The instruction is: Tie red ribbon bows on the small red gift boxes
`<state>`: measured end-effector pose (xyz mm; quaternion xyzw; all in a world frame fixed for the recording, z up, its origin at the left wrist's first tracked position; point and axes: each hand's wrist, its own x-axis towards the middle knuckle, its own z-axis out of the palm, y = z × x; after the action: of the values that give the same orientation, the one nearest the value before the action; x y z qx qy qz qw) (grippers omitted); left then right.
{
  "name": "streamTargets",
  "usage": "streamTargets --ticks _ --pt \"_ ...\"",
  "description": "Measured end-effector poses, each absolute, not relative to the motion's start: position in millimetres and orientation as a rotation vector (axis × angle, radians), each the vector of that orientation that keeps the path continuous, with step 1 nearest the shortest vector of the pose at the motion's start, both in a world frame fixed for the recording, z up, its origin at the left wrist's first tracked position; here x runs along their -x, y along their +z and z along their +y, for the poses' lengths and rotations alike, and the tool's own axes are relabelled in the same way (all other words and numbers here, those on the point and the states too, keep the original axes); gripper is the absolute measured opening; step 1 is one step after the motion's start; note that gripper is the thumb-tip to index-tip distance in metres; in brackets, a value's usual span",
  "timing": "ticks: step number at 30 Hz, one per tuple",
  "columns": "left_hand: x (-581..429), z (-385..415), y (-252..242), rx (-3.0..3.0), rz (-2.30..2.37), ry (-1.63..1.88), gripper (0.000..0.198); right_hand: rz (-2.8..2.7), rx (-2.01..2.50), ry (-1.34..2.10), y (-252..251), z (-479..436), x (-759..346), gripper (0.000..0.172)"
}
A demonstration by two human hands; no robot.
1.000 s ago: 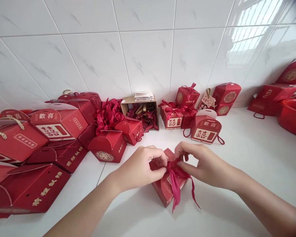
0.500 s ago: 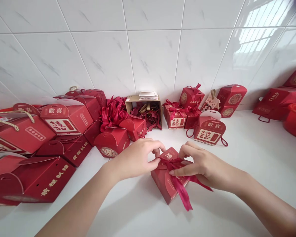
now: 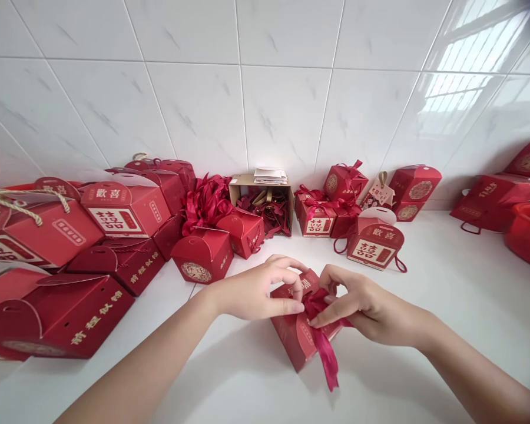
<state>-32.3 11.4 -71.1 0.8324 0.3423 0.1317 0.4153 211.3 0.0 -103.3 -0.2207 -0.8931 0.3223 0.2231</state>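
Note:
A small red gift box (image 3: 289, 338) sits on the white surface in front of me, with a dark red satin ribbon (image 3: 327, 356) knotted across its top. My left hand (image 3: 262, 288) comes in from the left, its thumb and index finger closed at the ribbon beside the knot. From the other side my right hand (image 3: 371, 303) pinches the ribbon between thumb and fingers close to the knot. One ribbon tail hangs over the box's near side onto the surface. The fingers partly hide the knot and the lid's printing.
Stacked red boxes (image 3: 123, 212) fill the left. At the back are a pile of red ribbon (image 3: 207, 203), an open cardboard box (image 3: 292, 206) of ribbons and cords, and ribboned boxes (image 3: 318, 224). A handled box (image 3: 375, 244) and red basin (image 3: 527, 232) are on the right.
My left thumb and index finger have moved right, closer to the knot. My right hand has drawn in a little, and the ribbon tail now hangs straighter. The view has tilted slightly.

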Motion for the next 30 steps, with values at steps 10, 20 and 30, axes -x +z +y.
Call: streamTargets --ticks 10,20,30 --pt "25 3 -73 -2.073 0.791 0.337 0.01 -2.424 0.568 0.864 -103 3 -210 0.045" --pt "28 3 -65 -2.233 0.942 0.397 0.012 -2.381 0.567 0.907 -104 0 -207 0.04" --pt "32 17 -78 -2.08 0.885 0.427 0.015 -2.352 0.562 1.021 -102 -2 -207 0.04"
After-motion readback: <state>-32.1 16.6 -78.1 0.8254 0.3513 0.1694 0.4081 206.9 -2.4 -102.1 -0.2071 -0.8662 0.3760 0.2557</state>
